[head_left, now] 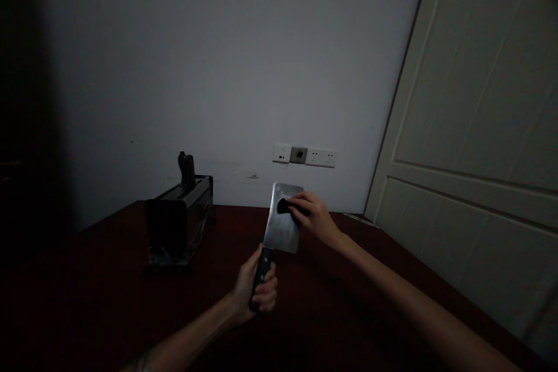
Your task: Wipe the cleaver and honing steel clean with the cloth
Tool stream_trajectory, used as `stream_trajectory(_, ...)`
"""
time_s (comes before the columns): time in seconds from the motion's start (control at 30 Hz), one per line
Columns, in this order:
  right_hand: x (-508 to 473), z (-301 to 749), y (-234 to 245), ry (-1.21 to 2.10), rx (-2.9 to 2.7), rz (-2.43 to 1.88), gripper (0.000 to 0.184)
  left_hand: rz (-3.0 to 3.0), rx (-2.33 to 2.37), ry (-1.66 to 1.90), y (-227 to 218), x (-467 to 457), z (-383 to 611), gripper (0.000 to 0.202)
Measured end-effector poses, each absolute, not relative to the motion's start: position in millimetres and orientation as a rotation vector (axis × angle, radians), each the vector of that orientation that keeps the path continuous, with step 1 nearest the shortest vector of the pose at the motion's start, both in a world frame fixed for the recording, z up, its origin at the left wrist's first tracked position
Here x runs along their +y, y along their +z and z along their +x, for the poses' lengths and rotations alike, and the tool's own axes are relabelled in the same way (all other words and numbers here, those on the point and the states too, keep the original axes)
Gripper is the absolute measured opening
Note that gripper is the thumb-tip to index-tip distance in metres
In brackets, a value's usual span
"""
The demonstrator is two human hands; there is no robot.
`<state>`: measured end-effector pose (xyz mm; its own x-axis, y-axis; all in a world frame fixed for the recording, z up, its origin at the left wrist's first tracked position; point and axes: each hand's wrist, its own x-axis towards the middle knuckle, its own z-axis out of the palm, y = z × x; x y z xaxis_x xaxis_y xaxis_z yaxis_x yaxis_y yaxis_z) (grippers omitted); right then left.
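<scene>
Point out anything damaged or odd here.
Dark scuffs mar the mostly plain pale wall, below and left of the white-and-grey rectangular socket plates. The black-handled, rectangular metal cleaver shows no obvious damage.

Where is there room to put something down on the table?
The red table looks bare between knife holder and cleaver, and between right forearm and door. Above the middle it's crowded: left hand grips cleaver, right hand holds a black object.
</scene>
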<state>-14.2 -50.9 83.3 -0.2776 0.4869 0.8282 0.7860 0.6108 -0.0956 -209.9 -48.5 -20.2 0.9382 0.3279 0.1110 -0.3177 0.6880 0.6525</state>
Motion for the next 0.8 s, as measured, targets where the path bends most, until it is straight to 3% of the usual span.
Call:
stream_trajectory(0.13, -67, -25, 77, -0.366, -2.156, -0.988, 0.036, 0.723, 0.011, 0.376, -20, -46, -211, 0.061)
stream_trajectory(0.43, -83, -54, 71, -0.312, -2.252, -0.948, 0.017, 0.778, 0.047, 0.356, -20, -49, -211, 0.060)
stream_trajectory(0.8, -84, -55, 78, -0.357, -2.345, -0.980, 0.013, 0.775, 0.047, 0.376, -18, -47, -212, 0.061)
